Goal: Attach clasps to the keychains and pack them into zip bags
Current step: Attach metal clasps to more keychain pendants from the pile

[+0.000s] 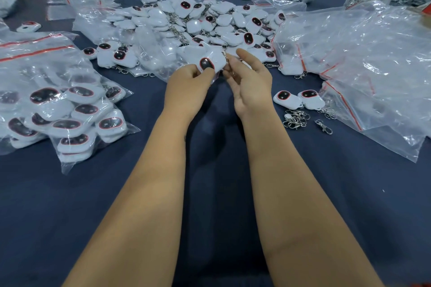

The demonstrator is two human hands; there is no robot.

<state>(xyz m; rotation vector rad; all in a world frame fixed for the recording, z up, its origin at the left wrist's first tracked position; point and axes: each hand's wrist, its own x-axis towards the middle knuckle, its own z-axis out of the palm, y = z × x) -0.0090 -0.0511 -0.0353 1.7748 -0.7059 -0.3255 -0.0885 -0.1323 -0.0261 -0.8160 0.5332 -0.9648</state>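
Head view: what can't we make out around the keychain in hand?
- Whether a clasp is on the held keychain: the ring end is hidden between the left hand and the right hand.
- What the right hand's grip holds: too small, fingers cover it.
- Count in the packed zip bags: plastic glare, left edge cuts them off.
- Loose clasps: tangled, too small to count.
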